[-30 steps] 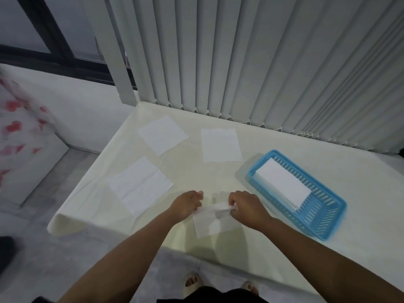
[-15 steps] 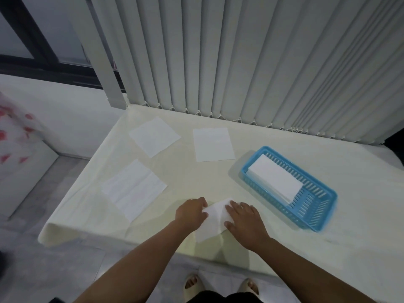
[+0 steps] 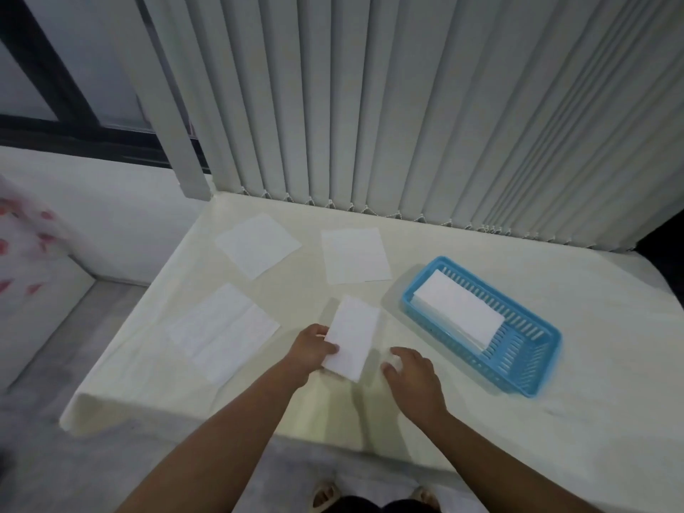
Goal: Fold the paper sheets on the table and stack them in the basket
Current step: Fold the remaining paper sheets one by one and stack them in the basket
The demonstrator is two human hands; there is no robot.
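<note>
Head view. Folded sheet [image 3: 351, 336] in the left hand [image 3: 311, 351], pinched at its near left edge, thumb on top and the other fingers hidden underneath. Far end pointing away from the body, seemingly lifted a little above the table [image 3: 592, 327], to judge from the shadow along its left side. Right hand [image 3: 412, 375] just beside the sheet on the right, holding nothing, fingers relaxed, slightly bent and close together; contact of the tips with the cloth impossible to tell.

Blue basket [image 3: 533, 390] further right, near both hands but apart from them, with a stack of folded sheets [image 3: 459, 312] already inside, toward its far left end. Not yet folded and lying flat: near-left sheet [image 3: 222, 327], far-left sheet [image 3: 258, 245], far-middle sheet [image 3: 355, 255].

Probably the carrying step now: fold finished, placing not yet done.

Possible troubles from here:
- Grip on one edge only, so possible opening of the fold or drooping of the free end on the way.
- Catching of the leading edge on the basket rim, if brought in too low.
- Crooked landing on the stack, or sliding off into the empty end, if released too high or at an angle.
</note>
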